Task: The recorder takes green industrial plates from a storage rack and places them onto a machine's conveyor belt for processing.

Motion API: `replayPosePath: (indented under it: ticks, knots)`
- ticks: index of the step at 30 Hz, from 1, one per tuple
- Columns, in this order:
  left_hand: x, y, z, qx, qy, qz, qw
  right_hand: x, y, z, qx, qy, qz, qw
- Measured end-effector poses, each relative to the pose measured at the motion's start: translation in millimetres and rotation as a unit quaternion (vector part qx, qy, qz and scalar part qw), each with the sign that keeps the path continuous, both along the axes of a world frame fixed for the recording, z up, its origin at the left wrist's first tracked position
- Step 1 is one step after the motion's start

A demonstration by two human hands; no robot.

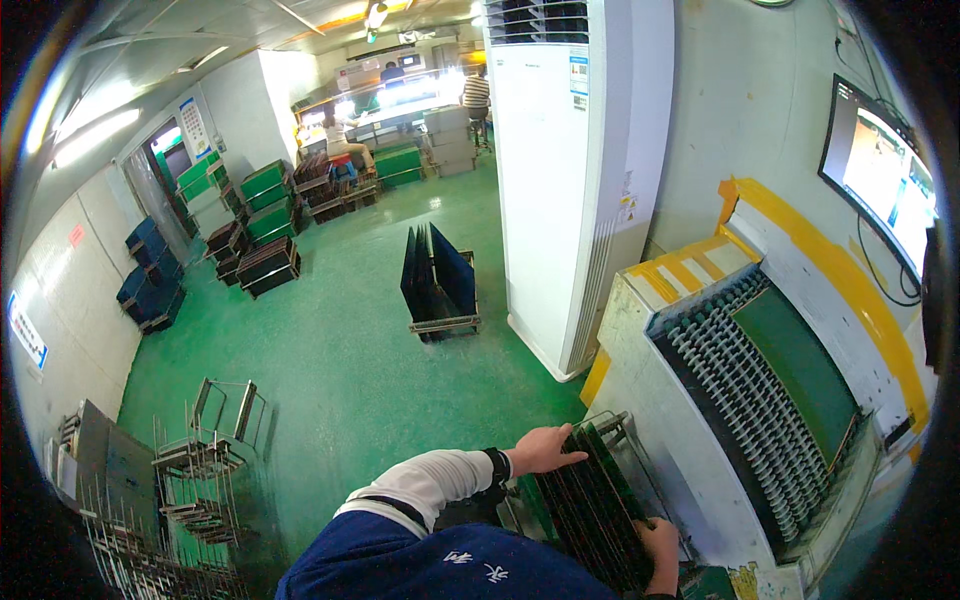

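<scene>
A row of thin dark boards (592, 515) stands on edge, packed close together, just in front of me at the lower right. My left hand (545, 450) grips the far end of the row, with a finger and thumb over the board edges. At the nearer right end, my right hand (660, 548) curls its fingers round the boards' edge. A metal wire rack (655, 478) surrounds the boards; its lower part is hidden. On the right, a conveyor machine with rows of rollers (740, 400) carries a flat green board (800, 355).
A tall white air conditioner (545, 180) stands ahead. Another rack of dark boards (440, 285) is on the green floor (340, 350). Empty metal racks (200, 480) sit lower left, stacked crates (268, 205) farther back. A screen (880, 155) hangs right. People work at the far benches.
</scene>
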State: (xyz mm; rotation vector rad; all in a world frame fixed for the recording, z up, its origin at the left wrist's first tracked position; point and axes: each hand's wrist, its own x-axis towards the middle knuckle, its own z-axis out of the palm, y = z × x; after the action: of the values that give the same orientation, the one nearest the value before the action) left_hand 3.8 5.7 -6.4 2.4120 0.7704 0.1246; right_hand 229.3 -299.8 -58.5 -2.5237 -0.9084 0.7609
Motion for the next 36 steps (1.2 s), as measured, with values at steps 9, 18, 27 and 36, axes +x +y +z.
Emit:
replayPosePath:
  ticks: [9,18,27,36]
  knots:
    - [-1,-1,5,0.000,0.002,-0.002,1.000,-6,2,10,0.000,-0.010,-0.007,1.000]
    - [-1,-2,5,-0.008,0.004,-0.003,1.000,-6,2,11,-0.003,0.005,-0.014,1.000]
    - [-1,-1,5,-0.013,0.017,-0.010,1.000,-3,0,6,0.005,-0.001,0.001,1.000]
    - [0,-3,7,-0.004,0.011,-0.001,1.000,-1,-1,0,0.006,-0.005,-0.007,1.000]
